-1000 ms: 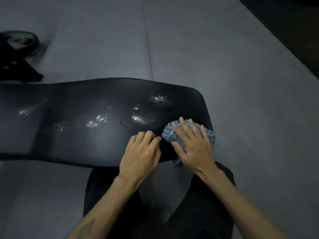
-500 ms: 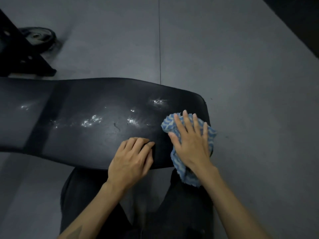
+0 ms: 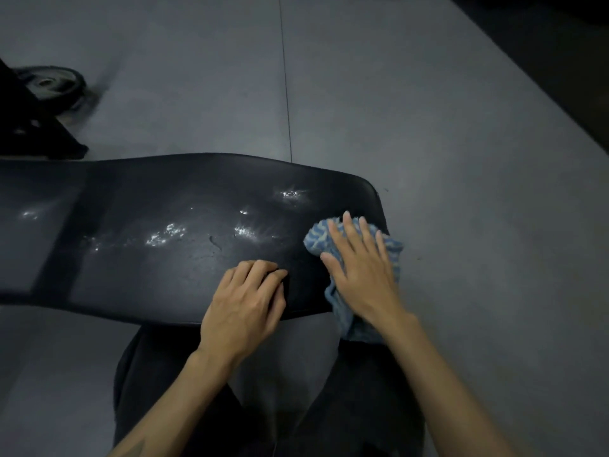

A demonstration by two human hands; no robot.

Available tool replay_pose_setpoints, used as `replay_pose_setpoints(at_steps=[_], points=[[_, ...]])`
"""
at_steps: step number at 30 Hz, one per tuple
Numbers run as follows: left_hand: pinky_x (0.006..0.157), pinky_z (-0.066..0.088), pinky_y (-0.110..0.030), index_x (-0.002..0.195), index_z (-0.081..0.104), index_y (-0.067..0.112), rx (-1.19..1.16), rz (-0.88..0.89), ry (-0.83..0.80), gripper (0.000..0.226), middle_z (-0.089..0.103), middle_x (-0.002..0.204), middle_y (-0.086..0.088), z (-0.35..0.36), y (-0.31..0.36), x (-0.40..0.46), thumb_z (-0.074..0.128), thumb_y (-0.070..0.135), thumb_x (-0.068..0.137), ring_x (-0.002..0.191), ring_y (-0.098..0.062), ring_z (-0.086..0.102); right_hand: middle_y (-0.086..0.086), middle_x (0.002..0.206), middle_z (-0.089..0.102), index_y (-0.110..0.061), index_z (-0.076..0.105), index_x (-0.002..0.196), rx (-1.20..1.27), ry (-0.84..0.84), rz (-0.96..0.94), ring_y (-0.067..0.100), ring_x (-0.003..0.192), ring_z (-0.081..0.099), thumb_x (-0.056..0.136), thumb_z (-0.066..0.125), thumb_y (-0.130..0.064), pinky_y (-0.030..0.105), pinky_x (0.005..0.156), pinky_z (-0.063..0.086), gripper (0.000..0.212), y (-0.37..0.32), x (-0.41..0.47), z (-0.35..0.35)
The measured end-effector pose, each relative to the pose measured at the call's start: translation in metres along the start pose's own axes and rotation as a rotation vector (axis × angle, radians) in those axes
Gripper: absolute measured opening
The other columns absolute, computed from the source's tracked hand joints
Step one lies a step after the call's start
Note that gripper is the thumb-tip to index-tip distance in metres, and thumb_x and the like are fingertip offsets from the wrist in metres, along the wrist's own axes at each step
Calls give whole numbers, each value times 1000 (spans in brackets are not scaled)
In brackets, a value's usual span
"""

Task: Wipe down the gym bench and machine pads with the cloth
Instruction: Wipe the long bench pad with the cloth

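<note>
A black padded gym bench [image 3: 148, 268] runs from the left edge to right of centre, with wet shiny patches on its top. A blue and white cloth [image 3: 316, 239] lies on the bench's right end, and part of it hangs over the near edge. My right hand [image 3: 359, 275] presses flat on the cloth with straight, spread fingers. My left hand [image 3: 244, 308] rests on the pad near its front edge, just left of the cloth, with bent fingers and nothing in it.
A black weight plate [image 3: 49, 84] and a dark machine frame [image 3: 29, 127] stand on the grey floor at the far left behind the bench. My legs in dark trousers [image 3: 158, 390] are below the bench's near edge. A darker floor strip lies at the upper right.
My right hand has slid the cloth away from me over the bench's right end, and part of the cloth now hangs over the near edge. My left hand stays on the pad.
</note>
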State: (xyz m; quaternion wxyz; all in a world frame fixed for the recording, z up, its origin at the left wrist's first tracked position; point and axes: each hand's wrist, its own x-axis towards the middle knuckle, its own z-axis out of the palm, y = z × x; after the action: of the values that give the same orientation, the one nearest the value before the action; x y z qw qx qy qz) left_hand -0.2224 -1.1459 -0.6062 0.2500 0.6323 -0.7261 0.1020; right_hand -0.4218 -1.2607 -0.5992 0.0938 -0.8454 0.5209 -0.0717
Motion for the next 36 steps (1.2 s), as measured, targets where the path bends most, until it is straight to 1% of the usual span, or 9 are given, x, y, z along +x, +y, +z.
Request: replay_pose_setpoints(at_steps=[5,8,10,13,17,22,27,32,36], points=[[77,47,-37,115,71,12,-15,12,-18,26,65,108,-2,-2,-1,1,58,21,95,92,-24,56,8,169,2,-35,22,159,-35,105,94,31,155,-2,100,26,-59,51,125,6,63,-4,-37,-2],[69,45,-37,112,70,13,11,-4,-36,26,61,100,-2,-2,0,7,56,22,92,84,-23,53,18,166,16,-21,28,158,-26,101,286,38,152,14,98,17,-63,56,123,15,74,-26,-38,-1],[67,43,-38,110,69,14,31,-2,-48,25,58,96,-2,-1,1,9,55,23,92,80,-24,51,19,164,22,-16,34,156,-63,70,214,40,151,20,99,14,-58,58,122,16,73,-36,-36,6],[67,43,-39,112,69,13,24,-11,-39,25,58,96,-3,-2,1,9,56,22,93,81,-24,50,5,167,18,-26,35,155,-10,43,60,31,154,14,100,17,-54,49,123,6,65,-9,-12,3],[68,43,-38,113,69,13,22,-29,-20,25,59,97,-3,-2,3,7,57,21,92,82,-22,49,-1,169,8,-32,27,157,57,51,205,25,156,1,107,29,-39,52,125,4,51,8,5,-2],[69,40,-38,112,69,13,45,-22,-12,24,58,96,-3,0,4,8,59,21,91,82,-23,48,-6,168,7,-34,26,158,61,19,-41,19,156,-1,99,13,-46,44,126,2,61,-12,-28,4],[70,39,-37,111,70,13,49,-20,-5,23,58,95,-3,0,4,7,60,20,91,81,-23,48,1,168,13,-28,31,157,87,104,203,26,156,6,97,13,-48,48,125,5,65,-4,11,0],[72,41,-38,112,70,12,49,-9,-5,24,59,97,-3,1,3,7,59,20,91,83,-23,49,-8,169,9,-41,28,156,66,1,-31,19,156,1,98,17,-58,47,125,0,62,1,13,-2],[74,41,-37,111,70,12,49,-7,0,23,60,99,-4,0,4,6,60,19,91,85,-23,49,-3,169,5,-38,23,157,53,33,232,22,156,-2,105,29,-46,52,125,-1,53,5,43,-3]])
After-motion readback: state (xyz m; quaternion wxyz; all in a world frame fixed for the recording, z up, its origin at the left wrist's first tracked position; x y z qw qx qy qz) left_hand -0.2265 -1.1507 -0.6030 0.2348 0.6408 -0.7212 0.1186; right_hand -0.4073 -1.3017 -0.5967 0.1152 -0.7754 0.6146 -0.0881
